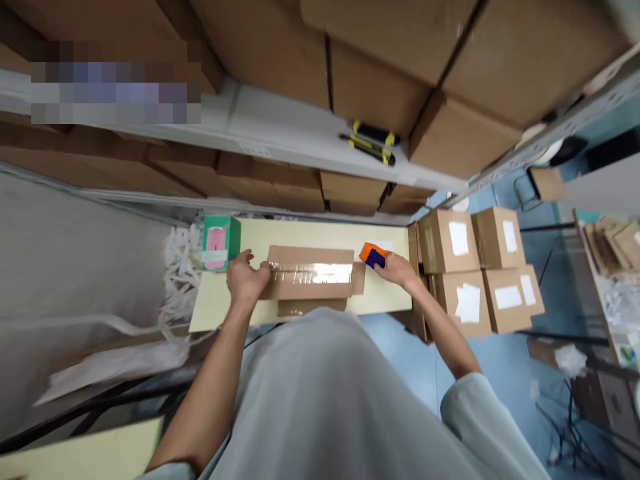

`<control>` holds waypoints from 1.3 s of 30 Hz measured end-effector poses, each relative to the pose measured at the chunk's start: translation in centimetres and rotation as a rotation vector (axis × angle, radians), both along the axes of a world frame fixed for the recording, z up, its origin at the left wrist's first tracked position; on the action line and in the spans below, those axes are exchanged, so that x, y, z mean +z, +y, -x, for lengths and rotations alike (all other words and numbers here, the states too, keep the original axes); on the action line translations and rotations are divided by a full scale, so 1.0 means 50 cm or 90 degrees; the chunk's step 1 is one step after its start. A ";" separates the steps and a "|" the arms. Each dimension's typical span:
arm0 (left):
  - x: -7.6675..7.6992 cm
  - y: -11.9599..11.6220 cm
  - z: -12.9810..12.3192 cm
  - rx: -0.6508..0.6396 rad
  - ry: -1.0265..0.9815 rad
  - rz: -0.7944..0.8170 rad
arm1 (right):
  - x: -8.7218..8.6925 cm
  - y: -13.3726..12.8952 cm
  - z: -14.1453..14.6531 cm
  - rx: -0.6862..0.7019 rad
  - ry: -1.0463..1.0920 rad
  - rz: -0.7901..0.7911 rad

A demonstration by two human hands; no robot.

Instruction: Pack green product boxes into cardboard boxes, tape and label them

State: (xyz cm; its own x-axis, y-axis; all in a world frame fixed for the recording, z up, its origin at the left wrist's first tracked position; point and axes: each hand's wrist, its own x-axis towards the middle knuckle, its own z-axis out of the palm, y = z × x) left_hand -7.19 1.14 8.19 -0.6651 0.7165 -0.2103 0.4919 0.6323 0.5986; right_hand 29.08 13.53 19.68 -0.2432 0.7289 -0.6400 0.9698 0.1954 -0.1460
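On the pale table lies a cardboard box (310, 288) with a strip of shiny clear tape (331, 273) along its middle seam. At the box's left end, my left hand (246, 279) touches the edge with its thumb, fingers apart. Just past the right end, my right hand (396, 268) grips an orange and dark blue tape dispenser (373, 254), held apart from the box. An open flap (358, 279) sticks out at the box's right end, and another flap (311, 307) shows along the side near me.
A green box (229, 241) with a pink panel stands beyond my left hand. Labelled cartons (450, 240) are stacked right of the table (300, 230). Above, a metal shelf (290, 127) holds large cartons and yellow-black cutters (373, 143). White paper scraps (180, 267) lie at the left.
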 end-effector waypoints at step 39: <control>-0.049 -0.134 0.074 -0.032 -0.109 -0.006 | -0.190 -0.137 0.189 -0.208 0.319 -0.381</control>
